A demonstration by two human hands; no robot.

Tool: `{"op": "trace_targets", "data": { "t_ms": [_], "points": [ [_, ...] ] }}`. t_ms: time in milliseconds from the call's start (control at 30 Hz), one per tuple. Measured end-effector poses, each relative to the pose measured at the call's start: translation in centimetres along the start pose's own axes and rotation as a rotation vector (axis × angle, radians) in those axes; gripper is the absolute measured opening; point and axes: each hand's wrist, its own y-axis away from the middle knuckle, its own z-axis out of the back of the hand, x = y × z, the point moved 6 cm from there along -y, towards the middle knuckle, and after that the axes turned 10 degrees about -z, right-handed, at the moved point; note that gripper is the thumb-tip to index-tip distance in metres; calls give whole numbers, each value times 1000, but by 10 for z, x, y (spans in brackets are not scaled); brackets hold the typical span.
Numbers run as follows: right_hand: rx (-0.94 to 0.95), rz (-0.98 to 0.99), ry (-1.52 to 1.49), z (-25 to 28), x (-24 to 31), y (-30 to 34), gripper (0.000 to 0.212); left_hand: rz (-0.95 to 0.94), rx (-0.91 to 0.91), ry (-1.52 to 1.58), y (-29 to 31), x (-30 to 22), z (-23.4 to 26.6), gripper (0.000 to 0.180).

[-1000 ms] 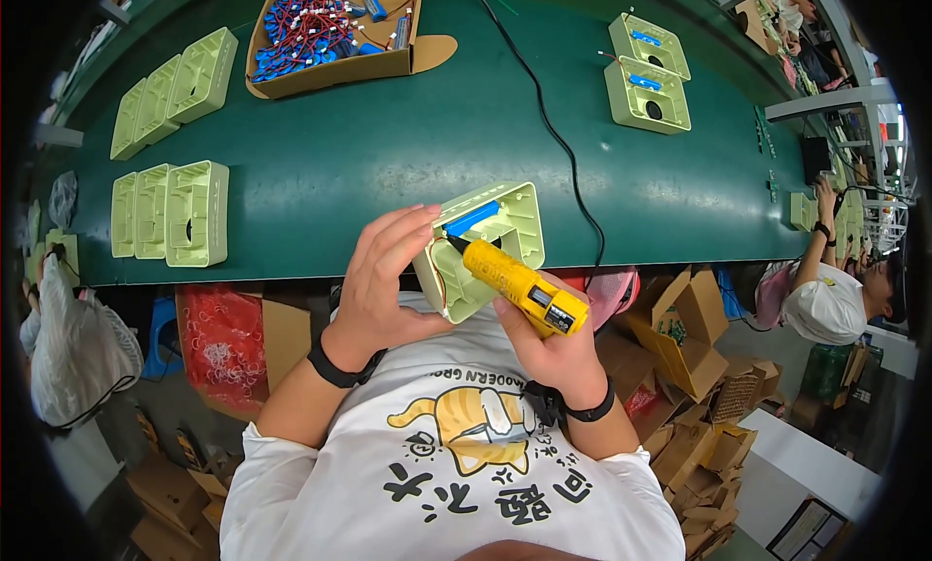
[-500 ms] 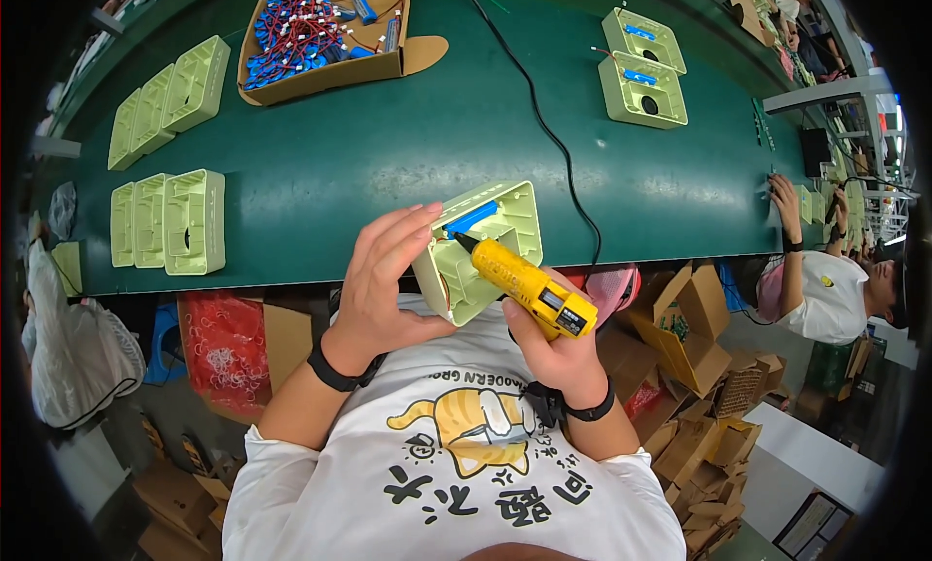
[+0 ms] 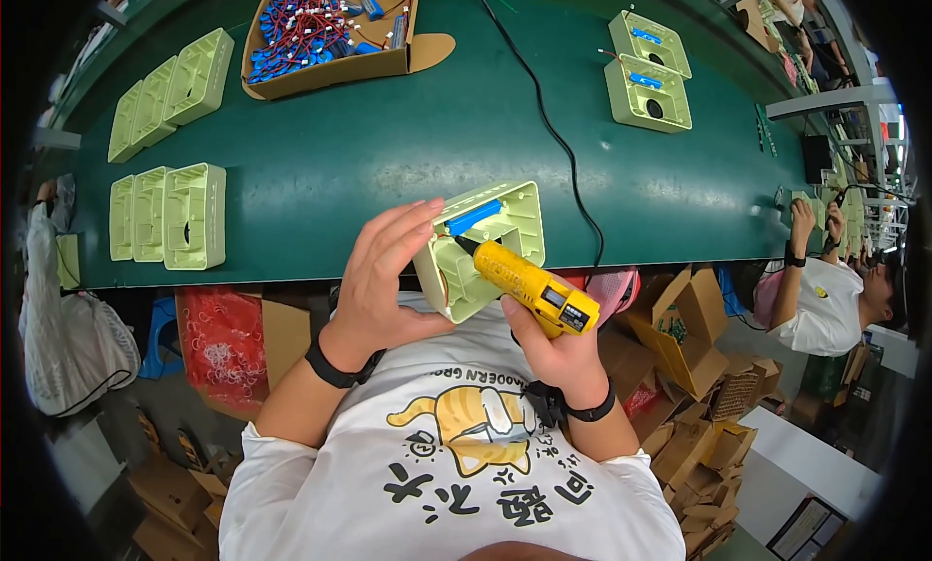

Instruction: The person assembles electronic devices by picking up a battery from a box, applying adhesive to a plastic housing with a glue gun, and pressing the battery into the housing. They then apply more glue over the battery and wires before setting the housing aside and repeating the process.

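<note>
My left hand (image 3: 383, 275) grips a pale green plastic housing (image 3: 527, 212) by its left side, tilted so its open inside faces me. A blue battery (image 3: 475, 217) lies in it along the upper wall. In my right hand (image 3: 558, 352) is a yellow hot glue gun (image 3: 524, 281), fingers wrapped round its handle. The gun's dark nozzle points into the housing, close below the left end of the battery. Whether the tip touches the plastic I cannot tell. My right fingers are partly hidden behind the gun.
A cardboard box (image 3: 335, 81) of wired blue batteries stands at the back. Several green housings (image 3: 194, 216) sit at left; two with batteries (image 3: 649, 95) at back right. A black cable (image 3: 544, 115) crosses the green table (image 3: 388, 153). At right another person (image 3: 820, 299) works.
My hands, the housing and the glue gun stay nearly in place, the nozzle still at the battery's end. The view has shifted slightly. At right, the other person's hands have moved.
</note>
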Motion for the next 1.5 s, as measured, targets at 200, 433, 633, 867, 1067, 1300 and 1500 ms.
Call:
{"op": "trace_targets", "data": {
  "t_ms": [200, 433, 633, 867, 1067, 1300, 1500],
  "points": [
    [-3, -98, 19, 6, -8, -8, 32, 86, 15, 12, 13, 19, 4, 123],
    [52, 6, 108, -3, 3, -13, 25, 34, 30, 13, 5, 11, 5, 122],
    [19, -21, 73, -3, 17, -11, 10, -23, 26, 5, 3, 6, 2, 124],
    [-28, 17, 105, -1, 16, -10, 14, -30, 44, -12, 2, 2, 3, 125],
    [8, -50, -13, 9, 8, -8, 21, -4, 128, -166, -10, -4, 9, 113],
    [124, -148, -593, 44, -10, 13, 27, 217, 5, 178, -38, 49, 6, 100],
    [181, 7, -812, 49, -15, 32, 26, 162, 310, 216, -110, 47, -128, 91]
  ]
}}
